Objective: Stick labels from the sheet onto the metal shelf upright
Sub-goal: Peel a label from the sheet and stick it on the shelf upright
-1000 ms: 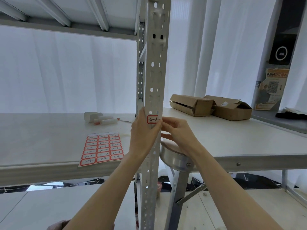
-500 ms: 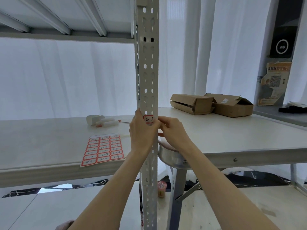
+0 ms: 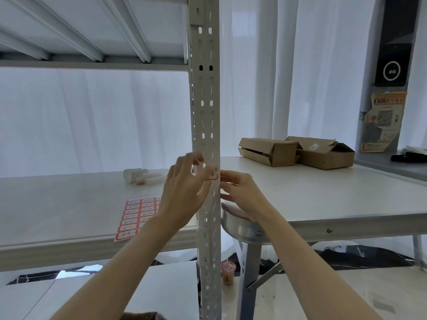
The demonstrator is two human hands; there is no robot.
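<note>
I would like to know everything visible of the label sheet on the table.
The label sheet is white paper carrying rows of red-bordered labels with dark handwriting, too small to read. It lies flat on the white table, near its front edge, left of the metal upright. The left hand and wrist hide its right part; nothing visibly touches it.

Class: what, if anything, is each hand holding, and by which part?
Left hand: nothing, fingers spread. Right hand: fingers at the right edge of the label on the upright; whether they pinch it cannot be told.
</note>
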